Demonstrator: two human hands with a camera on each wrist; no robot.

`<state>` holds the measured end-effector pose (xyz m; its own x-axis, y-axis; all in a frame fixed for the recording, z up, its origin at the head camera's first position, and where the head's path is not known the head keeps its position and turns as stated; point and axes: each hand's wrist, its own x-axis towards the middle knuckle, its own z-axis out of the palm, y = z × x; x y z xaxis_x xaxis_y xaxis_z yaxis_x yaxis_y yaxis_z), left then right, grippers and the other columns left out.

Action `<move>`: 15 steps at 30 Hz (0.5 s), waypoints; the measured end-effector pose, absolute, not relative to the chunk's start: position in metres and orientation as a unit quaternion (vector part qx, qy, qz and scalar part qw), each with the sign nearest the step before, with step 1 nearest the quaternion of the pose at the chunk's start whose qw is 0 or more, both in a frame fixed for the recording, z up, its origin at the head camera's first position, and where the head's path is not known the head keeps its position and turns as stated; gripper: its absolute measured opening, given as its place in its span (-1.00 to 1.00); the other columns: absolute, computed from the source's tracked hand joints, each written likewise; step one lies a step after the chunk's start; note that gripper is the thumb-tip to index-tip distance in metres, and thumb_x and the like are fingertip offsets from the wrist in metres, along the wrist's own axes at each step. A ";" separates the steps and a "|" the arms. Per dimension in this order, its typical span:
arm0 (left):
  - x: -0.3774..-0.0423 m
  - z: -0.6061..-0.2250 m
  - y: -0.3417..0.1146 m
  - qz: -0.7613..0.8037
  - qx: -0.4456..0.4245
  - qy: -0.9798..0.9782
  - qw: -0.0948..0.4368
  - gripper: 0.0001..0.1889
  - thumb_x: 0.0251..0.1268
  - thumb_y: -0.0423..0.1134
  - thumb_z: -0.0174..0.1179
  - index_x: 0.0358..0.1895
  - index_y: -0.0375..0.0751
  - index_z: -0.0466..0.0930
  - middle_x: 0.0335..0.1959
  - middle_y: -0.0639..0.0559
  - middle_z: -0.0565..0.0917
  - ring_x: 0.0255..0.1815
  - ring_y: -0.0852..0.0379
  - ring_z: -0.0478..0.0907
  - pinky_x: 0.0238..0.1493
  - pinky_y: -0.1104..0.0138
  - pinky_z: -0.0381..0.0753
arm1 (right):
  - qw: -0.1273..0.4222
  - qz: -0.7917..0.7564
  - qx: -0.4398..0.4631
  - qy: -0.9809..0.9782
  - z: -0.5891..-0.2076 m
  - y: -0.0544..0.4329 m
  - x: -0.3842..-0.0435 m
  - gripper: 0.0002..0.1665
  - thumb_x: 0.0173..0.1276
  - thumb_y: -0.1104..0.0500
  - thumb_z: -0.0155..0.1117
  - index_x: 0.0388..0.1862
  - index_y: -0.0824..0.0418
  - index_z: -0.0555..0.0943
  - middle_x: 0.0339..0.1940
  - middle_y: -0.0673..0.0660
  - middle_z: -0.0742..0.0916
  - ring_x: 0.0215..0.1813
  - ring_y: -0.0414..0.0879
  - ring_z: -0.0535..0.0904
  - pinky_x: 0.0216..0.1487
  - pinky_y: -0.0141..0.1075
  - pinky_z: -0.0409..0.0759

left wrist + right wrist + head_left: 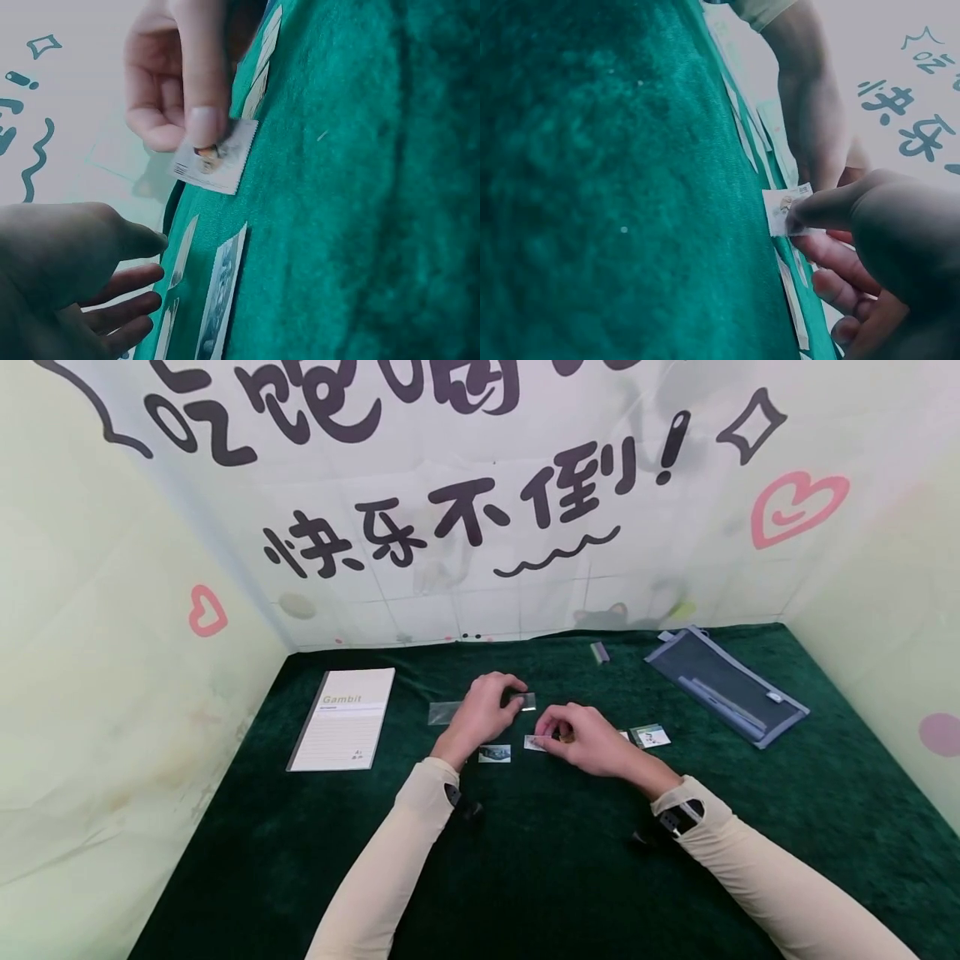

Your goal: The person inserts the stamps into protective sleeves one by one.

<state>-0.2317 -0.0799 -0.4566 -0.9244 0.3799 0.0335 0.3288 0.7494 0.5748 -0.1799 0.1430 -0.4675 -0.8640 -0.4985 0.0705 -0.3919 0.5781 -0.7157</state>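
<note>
My right hand (pixel 588 739) pinches a small postage stamp (pixel 217 161) between thumb and fingers. The stamp has perforated edges and a small orange and dark picture, partly covered by the thumb. To its left, my left hand (pixel 491 710) hovers with loosely bent fingers and holds nothing. Close by that hand are a clear plastic sleeve (pixel 444 713) and a small piece (pixel 528 701) past its fingertips. A second stamp (pixel 495 753) with a bluish-grey scene lies flat on the green cloth, between the two wrists. Beyond my right hand lies a small printed piece (pixel 651 736).
A white notebook (pixel 341 718) marked Gambit lies at the left. At the right is a blue mesh zip pouch (pixel 727 685) with pen-like sticks in it. A small green and purple block (pixel 600 652) sits near the back edge, before a printed wall cloth (pixel 450 602).
</note>
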 end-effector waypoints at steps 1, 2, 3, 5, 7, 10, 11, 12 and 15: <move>-0.232 -0.457 -0.079 0.296 0.191 0.935 0.043 -0.70 0.63 -0.16 0.28 0.30 0.00 0.70 0.36 -0.05 0.67 0.37 -0.03 0.56 0.50 -0.06 0.61 | 0.071 -0.391 -0.249 0.883 -0.468 0.144 -0.180 -0.89 0.52 0.08 0.46 -0.03 -0.07 0.73 -0.19 -0.08 0.76 -0.20 -0.14 0.58 -0.14 -0.25 0.57; -0.233 -0.458 -0.078 0.291 0.192 0.936 0.044 -0.69 0.63 -0.16 0.28 0.32 0.00 0.68 0.36 -0.05 0.67 0.36 -0.03 0.56 0.48 -0.05 0.62 | 0.072 -0.397 -0.245 0.881 -0.468 0.145 -0.179 -0.89 0.52 0.06 0.46 -0.03 -0.08 0.73 -0.19 -0.08 0.76 -0.20 -0.14 0.59 -0.15 -0.26 0.58; -0.233 -0.458 -0.078 0.285 0.193 0.938 0.044 -0.67 0.63 -0.15 0.29 0.34 0.01 0.67 0.36 -0.05 0.67 0.35 -0.03 0.56 0.48 -0.05 0.63 | 0.074 -0.403 -0.241 0.880 -0.468 0.145 -0.179 -0.89 0.53 0.05 0.46 -0.03 -0.09 0.73 -0.19 -0.08 0.76 -0.21 -0.13 0.60 -0.15 -0.26 0.59; -0.233 -0.460 -0.076 0.273 0.194 0.941 0.043 -0.65 0.62 -0.15 0.30 0.35 0.01 0.66 0.35 -0.04 0.67 0.33 -0.03 0.55 0.46 -0.03 0.64 | 0.076 -0.414 -0.234 0.876 -0.469 0.147 -0.179 -0.90 0.54 0.03 0.45 -0.03 -0.11 0.74 -0.19 -0.08 0.76 -0.21 -0.12 0.60 -0.17 -0.27 0.61; -0.233 -0.461 -0.075 0.264 0.192 0.944 0.041 -0.65 0.60 -0.15 0.32 0.35 0.02 0.67 0.34 -0.03 0.68 0.31 -0.02 0.55 0.44 -0.01 0.65 | 0.074 -0.425 -0.232 0.872 -0.469 0.148 -0.179 -0.92 0.55 0.02 0.45 -0.04 -0.12 0.75 -0.20 -0.07 0.76 -0.23 -0.10 0.61 -0.20 -0.28 0.61; -0.233 -0.463 -0.074 0.266 0.190 0.945 0.033 -0.67 0.57 -0.18 0.37 0.30 0.02 0.70 0.26 0.00 0.70 0.25 0.00 0.56 0.40 0.02 0.68 | 0.066 -0.438 -0.234 0.866 -0.470 0.149 -0.180 -0.94 0.56 0.03 0.44 -0.05 -0.11 0.76 -0.23 -0.06 0.76 -0.25 -0.08 0.61 -0.24 -0.29 0.61; -0.233 -0.463 -0.074 0.270 0.189 0.944 0.030 -0.68 0.56 -0.19 0.38 0.29 0.03 0.71 0.22 0.01 0.70 0.22 0.02 0.56 0.37 0.04 0.69 | 0.064 -0.440 -0.235 0.864 -0.470 0.149 -0.180 -0.94 0.56 0.03 0.44 -0.05 -0.10 0.76 -0.23 -0.06 0.76 -0.26 -0.08 0.61 -0.24 -0.29 0.60; -0.234 -0.463 -0.074 0.276 0.188 0.942 0.027 -0.68 0.54 -0.21 0.39 0.27 0.03 0.71 0.18 0.02 0.71 0.19 0.03 0.57 0.34 0.06 0.70 | 0.063 -0.442 -0.236 0.863 -0.470 0.149 -0.180 -0.93 0.56 0.03 0.44 -0.05 -0.09 0.77 -0.24 -0.06 0.76 -0.26 -0.09 0.61 -0.25 -0.30 0.60; -0.233 -0.464 -0.073 0.296 0.190 0.936 0.018 -0.70 0.53 -0.27 0.38 0.23 0.03 0.71 0.06 0.07 0.70 0.07 0.09 0.58 0.25 0.13 0.74 | 0.063 -0.445 -0.235 0.862 -0.471 0.150 -0.180 -0.91 0.55 0.03 0.44 -0.03 -0.07 0.76 -0.23 -0.05 0.75 -0.25 -0.10 0.61 -0.24 -0.31 0.60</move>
<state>-0.2334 -0.0729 -0.4642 -0.9268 0.3672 0.0789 0.3458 0.7523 0.5608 -0.1803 0.1505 -0.4712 -0.8815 -0.4615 0.1004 -0.3488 0.4929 -0.7971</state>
